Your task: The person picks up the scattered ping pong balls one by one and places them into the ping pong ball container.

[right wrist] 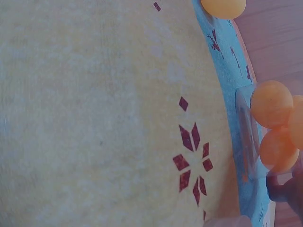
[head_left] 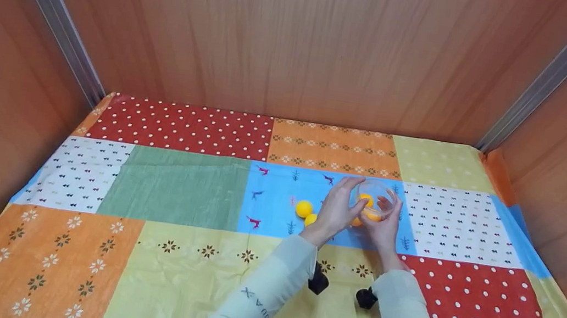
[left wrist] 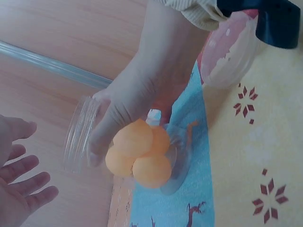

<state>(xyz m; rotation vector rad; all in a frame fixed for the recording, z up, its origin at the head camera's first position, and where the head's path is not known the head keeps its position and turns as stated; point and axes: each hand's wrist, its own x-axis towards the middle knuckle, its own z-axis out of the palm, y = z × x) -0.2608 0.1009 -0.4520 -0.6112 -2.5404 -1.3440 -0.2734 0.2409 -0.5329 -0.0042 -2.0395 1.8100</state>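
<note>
A clear jar (head_left: 382, 189) holds several plain orange balls (left wrist: 152, 170), about ping-pong size. My right hand (head_left: 385, 227) grips the jar, its thumb (left wrist: 98, 149) lying along the side near the ribbed neck. On the jar's other side is my left hand (head_left: 334, 209); in the left wrist view its fingers (left wrist: 26, 168) are spread and apart from the jar. Two loose balls, one yellow ball (head_left: 303, 209) and another (head_left: 310, 219) partly hidden by my left hand, lie on the cloth. In the right wrist view, the balls (right wrist: 271, 104) show through the jar wall.
A patchwork tablecloth (head_left: 185, 189) covers the table. Wood-patterned panels (head_left: 256, 38) with metal corner strips enclose its back and sides. A round, clear object (left wrist: 232, 52) shows near my right sleeve in the left wrist view; its kind cannot be told.
</note>
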